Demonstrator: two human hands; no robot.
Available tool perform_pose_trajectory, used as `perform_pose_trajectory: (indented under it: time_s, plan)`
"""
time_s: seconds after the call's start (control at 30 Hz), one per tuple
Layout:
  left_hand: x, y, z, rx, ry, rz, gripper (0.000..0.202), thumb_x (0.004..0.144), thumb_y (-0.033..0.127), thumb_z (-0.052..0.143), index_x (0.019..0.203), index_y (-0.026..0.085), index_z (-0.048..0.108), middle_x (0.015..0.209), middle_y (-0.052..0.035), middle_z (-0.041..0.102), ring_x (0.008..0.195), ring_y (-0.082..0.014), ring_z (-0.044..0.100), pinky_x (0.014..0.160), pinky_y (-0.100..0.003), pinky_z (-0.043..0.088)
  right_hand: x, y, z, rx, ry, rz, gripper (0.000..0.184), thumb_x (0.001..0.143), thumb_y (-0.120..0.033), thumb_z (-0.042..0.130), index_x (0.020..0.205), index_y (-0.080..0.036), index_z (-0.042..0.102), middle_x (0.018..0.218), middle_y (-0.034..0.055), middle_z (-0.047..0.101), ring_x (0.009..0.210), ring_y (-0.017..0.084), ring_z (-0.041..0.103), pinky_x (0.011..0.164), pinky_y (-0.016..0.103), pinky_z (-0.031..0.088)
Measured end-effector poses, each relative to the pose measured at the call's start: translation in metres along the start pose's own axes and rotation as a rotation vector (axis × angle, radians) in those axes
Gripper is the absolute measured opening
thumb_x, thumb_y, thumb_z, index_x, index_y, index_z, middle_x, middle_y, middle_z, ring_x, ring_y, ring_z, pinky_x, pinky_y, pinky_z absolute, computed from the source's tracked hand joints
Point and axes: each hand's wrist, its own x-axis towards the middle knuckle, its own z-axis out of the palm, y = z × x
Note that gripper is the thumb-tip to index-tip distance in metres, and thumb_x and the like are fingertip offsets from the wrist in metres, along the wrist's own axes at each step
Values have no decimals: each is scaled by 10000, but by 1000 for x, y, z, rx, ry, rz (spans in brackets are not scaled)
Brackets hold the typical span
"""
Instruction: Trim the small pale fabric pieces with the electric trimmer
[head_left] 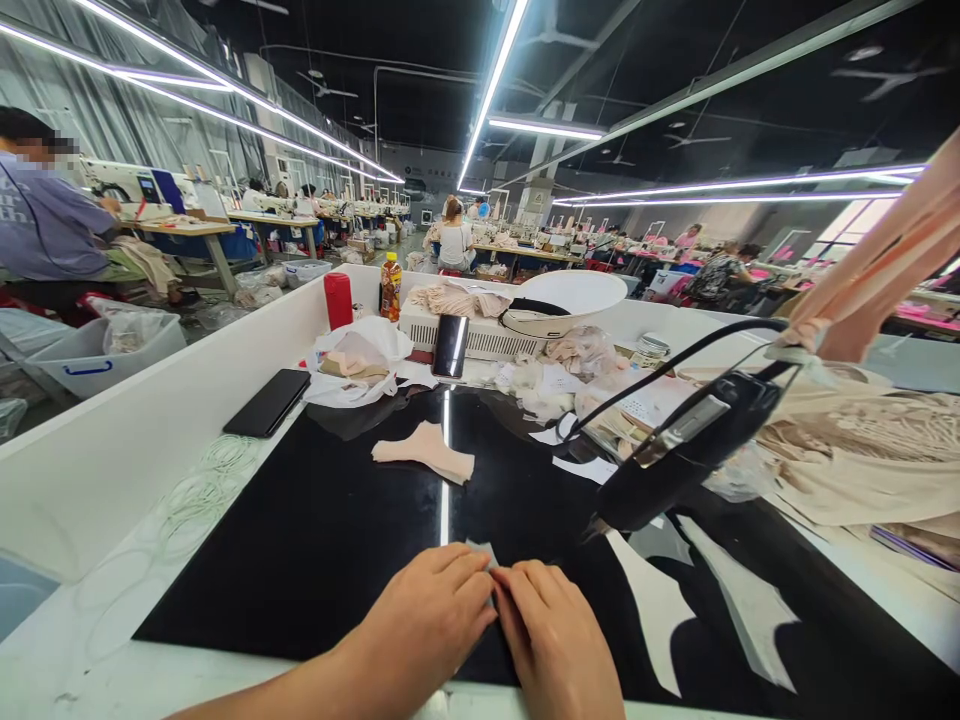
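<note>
Close together at the front of a glossy black board (300,560), my left hand (427,615) and my right hand (551,630) pinch a small grey piece of thin material (481,550). Its top edge shows above the fingers, while the rest is mostly hidden. The fingertips of both hands nearly touch. Beyond them lies a peach fabric cutout (426,452), flat on the board. To the right, a black handheld tool (675,460) with a cable hangs tilted over the board. White curved cutouts (652,610) lie beneath and beside it.
Low white walls (150,450) edge the table. At the left are a black phone (268,403) and a plastic bag (356,365); a second phone (450,345) leans at the back. Fabric (870,440) is heaped at the right. Several people work farther off.
</note>
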Motion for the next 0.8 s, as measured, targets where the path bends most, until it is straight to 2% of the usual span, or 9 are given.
perform_pose_trajectory:
  time_s: [0.47, 0.8]
  plan:
    - [3, -1, 0, 30, 53, 40, 345, 1122, 254, 333, 1081, 152, 661, 1097, -15, 752, 1058, -157, 695, 974, -293, 541, -1, 3, -1, -14, 42, 8, 353, 1108, -299, 307, 953, -213, 612, 778, 24, 654, 659, 195, 587, 637, 332, 364]
    - [1, -2, -1, -60, -23, 11, 202, 1091, 274, 459, 1073, 171, 632, 1130, -11, 737, 1100, -172, 680, 969, -316, 553, -21, 19, -2, -59, -111, 14, 209, 1069, -255, 411, 1006, -245, 611, 801, 4, 659, 664, 196, 628, 632, 335, 422]
